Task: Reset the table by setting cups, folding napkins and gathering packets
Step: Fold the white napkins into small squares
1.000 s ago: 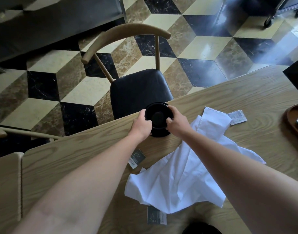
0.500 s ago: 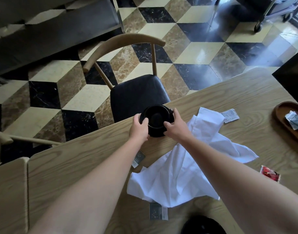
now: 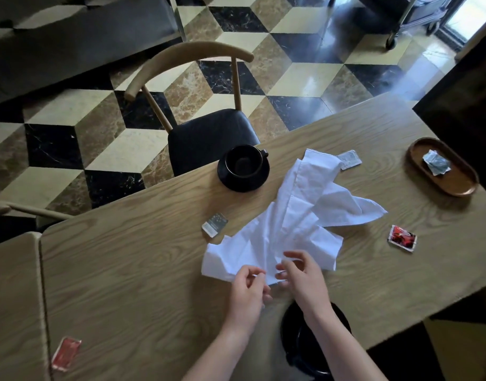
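A black cup (image 3: 243, 162) stands upright on a black saucer (image 3: 243, 182) at the table's far edge. A crumpled white napkin (image 3: 291, 215) lies spread across the middle of the wooden table (image 3: 126, 270). My left hand (image 3: 247, 295) and my right hand (image 3: 302, 279) hover at the napkin's near edge, fingers apart, at most touching it. Loose packets lie around: a dark one (image 3: 215, 224), a pale one (image 3: 349, 159), a red one (image 3: 402, 238) and another red one (image 3: 66, 353). A second black saucer (image 3: 338, 320) shows beneath my right forearm.
An oval wooden tray (image 3: 456, 185) at the far right holds a grey packet (image 3: 435, 163). A wooden chair with a black seat (image 3: 211, 136) stands behind the cup. A second table (image 3: 13, 298) adjoins on the left. Beyond is checkered floor.
Both hands have let go of the cup at the far edge and pulled back to the napkin's near edge. The cup now stands alone on its saucer.
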